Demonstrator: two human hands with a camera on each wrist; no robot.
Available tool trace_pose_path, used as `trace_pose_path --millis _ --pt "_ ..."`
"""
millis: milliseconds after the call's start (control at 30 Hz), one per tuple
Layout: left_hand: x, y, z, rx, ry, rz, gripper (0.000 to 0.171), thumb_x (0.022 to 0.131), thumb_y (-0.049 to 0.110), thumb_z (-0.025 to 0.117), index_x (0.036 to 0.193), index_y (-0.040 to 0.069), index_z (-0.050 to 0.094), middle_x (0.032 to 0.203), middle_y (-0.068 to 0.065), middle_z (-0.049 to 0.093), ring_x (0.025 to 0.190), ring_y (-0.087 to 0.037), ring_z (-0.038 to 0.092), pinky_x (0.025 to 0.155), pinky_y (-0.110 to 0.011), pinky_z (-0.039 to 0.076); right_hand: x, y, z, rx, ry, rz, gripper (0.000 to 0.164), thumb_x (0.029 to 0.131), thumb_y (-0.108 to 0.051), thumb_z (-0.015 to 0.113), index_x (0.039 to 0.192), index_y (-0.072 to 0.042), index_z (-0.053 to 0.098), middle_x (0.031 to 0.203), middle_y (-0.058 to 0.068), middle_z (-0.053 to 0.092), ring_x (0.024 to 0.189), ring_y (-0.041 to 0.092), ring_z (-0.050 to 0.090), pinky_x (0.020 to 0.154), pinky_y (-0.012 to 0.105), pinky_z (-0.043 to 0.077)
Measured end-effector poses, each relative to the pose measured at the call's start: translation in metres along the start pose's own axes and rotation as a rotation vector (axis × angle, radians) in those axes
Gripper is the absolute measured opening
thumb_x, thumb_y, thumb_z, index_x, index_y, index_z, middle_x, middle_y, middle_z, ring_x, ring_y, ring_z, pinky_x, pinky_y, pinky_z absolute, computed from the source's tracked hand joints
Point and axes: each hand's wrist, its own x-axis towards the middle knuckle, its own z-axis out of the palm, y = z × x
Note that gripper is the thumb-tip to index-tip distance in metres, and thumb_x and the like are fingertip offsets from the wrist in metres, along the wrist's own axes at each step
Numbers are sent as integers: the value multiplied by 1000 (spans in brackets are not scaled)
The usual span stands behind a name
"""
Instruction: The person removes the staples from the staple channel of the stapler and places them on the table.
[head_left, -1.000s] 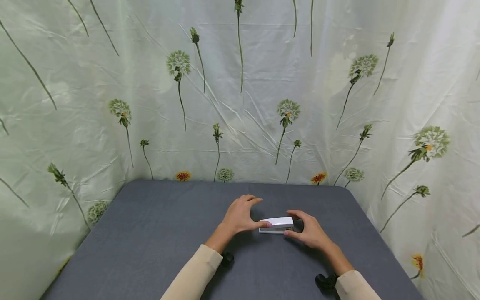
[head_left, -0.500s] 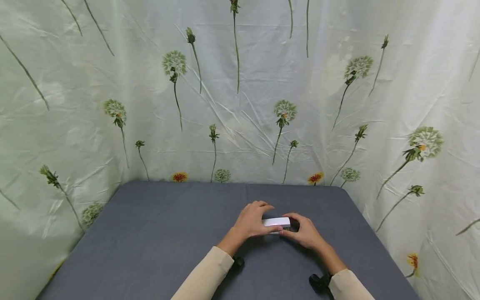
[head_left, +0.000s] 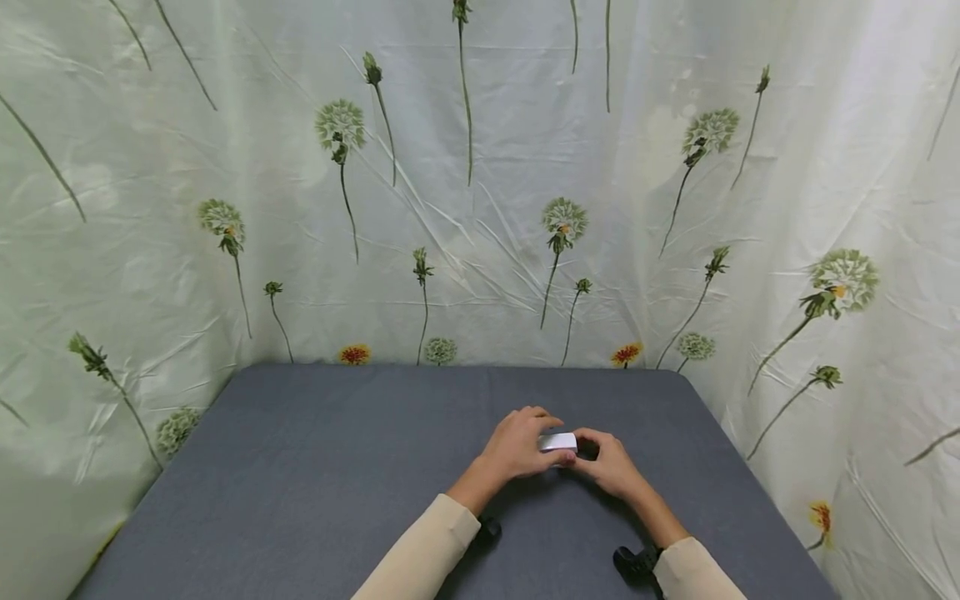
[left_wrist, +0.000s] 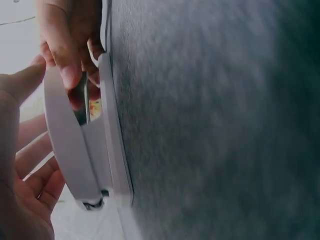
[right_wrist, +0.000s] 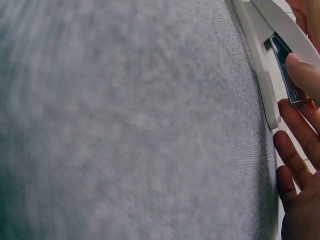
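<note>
A white stapler (head_left: 557, 442) sits on the grey cloth of the table, its base flat down. My left hand (head_left: 519, 447) holds it from the left; in the left wrist view, the thumb lies along the top arm (left_wrist: 67, 135) with the fingers on the far side. From the right, my right hand (head_left: 609, 465) grips the front end. In the right wrist view, its thumb presses at the dark metal staple magazine (right_wrist: 282, 65), with fingertips (right_wrist: 285, 107) below. Open space shows between the magazine and the base (right_wrist: 269, 95).
The dark grey tabletop (head_left: 337, 467) spreads around both hands. A pale curtain (head_left: 480, 208) with a dandelion print hangs behind it and along the sides. A black wrist strap piece (head_left: 633, 562) sits at the right cuff.
My left hand has moved right along the stapler, covering more of it, until its thumb meets the right hand's thumb. The right hand has stayed at the front end. The head view has shifted slightly.
</note>
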Motion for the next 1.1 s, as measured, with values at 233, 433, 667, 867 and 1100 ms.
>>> trace_pose_path --millis 233,433,667,867,1100 --pt "5 6 4 18 -9 38 41 98 56 63 124 26 76 117 5 71 99 -13 64 83 -30 51 -3 5 3 67 25 15 22 90 -19 81 109 -10 76 104 4 76 91 1 62 82 23 51" --pt "6 10 8 12 -8 34 38 99 50 66 123 23 76 117 3 70 99 -14 63 82 -29 51 -3 8 6 77 15 55 20 90 -18 81 109 -12 76 106 3 75 93 2 63 85 24 52" --pt "5 13 8 -1 7 25 37 99 47 67 121 20 76 115 3 69 96 -14 61 81 -28 50 -3 7 9 52 48 95 18 90 -17 82 107 -16 77 105 -1 76 95 4 64 87 25 52" --pt "3 12 6 -25 13 16 37 101 48 64 122 21 75 115 3 68 96 -14 60 83 -29 50 -5 7 10 62 68 85 18 89 -19 82 106 -16 77 104 -1 76 94 3 63 88 25 51" --pt "2 11 -1 -27 51 22 37 101 48 63 121 20 75 114 2 68 99 -15 63 87 -31 53 -6 9 9 125 88 29 22 92 -20 80 111 -11 77 106 5 77 95 2 64 85 25 53"
